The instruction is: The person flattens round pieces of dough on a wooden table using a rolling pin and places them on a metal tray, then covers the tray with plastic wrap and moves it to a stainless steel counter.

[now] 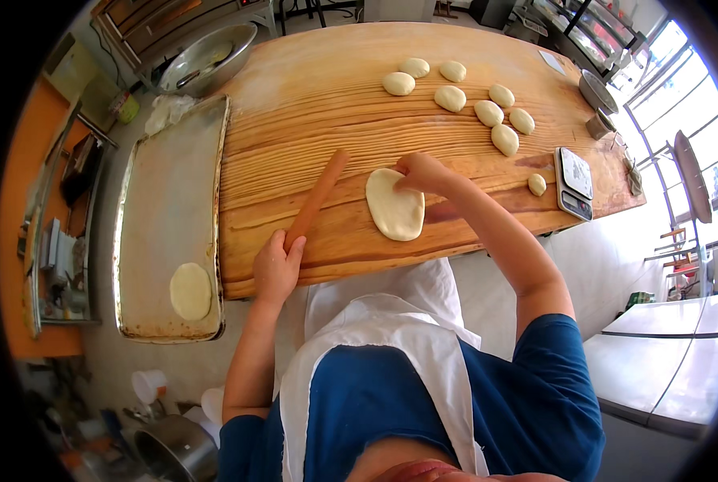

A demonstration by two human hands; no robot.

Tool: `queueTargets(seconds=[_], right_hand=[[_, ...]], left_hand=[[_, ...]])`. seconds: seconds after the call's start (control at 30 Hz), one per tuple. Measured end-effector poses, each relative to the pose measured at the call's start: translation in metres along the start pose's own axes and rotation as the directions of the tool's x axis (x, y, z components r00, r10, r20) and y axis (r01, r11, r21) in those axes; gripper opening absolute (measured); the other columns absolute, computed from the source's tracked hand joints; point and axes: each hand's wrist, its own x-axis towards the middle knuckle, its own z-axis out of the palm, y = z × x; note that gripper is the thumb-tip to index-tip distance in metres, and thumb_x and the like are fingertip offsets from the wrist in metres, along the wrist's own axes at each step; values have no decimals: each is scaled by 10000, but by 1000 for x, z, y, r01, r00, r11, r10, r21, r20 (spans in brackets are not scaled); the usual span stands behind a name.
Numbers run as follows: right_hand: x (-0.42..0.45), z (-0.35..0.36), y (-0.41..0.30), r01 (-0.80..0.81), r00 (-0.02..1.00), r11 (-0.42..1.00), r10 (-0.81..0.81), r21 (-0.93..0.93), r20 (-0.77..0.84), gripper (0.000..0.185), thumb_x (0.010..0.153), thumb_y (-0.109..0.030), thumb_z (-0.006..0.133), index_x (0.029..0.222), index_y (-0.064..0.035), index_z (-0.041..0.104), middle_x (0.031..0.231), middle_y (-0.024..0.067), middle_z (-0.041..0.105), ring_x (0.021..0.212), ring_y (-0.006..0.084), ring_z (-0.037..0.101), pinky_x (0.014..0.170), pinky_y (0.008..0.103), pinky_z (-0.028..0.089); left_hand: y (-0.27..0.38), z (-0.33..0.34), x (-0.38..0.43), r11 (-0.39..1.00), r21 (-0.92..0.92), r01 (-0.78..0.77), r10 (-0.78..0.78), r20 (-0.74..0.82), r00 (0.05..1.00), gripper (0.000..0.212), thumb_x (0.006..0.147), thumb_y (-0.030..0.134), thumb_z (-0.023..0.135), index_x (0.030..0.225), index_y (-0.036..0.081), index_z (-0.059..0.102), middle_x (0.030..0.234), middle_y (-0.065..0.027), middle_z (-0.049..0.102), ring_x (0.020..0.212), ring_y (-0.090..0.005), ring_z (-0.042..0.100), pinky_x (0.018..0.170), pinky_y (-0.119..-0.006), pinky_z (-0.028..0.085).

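My left hand [277, 265] is closed around the near end of a wooden rolling pin [318, 202], which slants away across the wooden worktable [262, 181]. To its right lies a flattened oval of dough [392, 208]. At that oval's far right edge, my right hand [422, 173] has its thumb over the dough and its fingers curled at the rim; the fingertips are partly hidden. Several rounded dough pieces [450, 98] sit farther back on the table. Another flattened dough piece [191, 291] rests at the near end of a metal baking tray [166, 199] on the left.
A digital kitchen scale [574, 181] stands at the table's right, beside a small dough ball [536, 184]. Behind the tray is a large metal bowl [208, 60] with a utensil inside. A plastic bag [169, 113] lies on the tray's far end. Another bowl [597, 91] sits at the right edge.
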Motion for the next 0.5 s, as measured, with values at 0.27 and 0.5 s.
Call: queueTargets(seconds=[0.27,0.5], right_hand=[[-46,-7,-17,-54,994,781,-17,623,108,274,748,-129,545,977,5,481,863,81,550,821,178,536,713,296,435],[-72,21,1,61,990,510,81,858,-119,397,742,-77,528,1093,41,382,955,132,543,848,196,552,697,289,459]], left_hand=[[-6,0,3,995,-83,63,-57,71,996,317,788,329,524,766,14,487,669,-179,533,634,-361,507,542,-408,385],[3,-5,4,997,-70,40,-36,56,998,277,768,289,552,818,19,514,689,-164,546,647,-334,522,560,-390,402]])
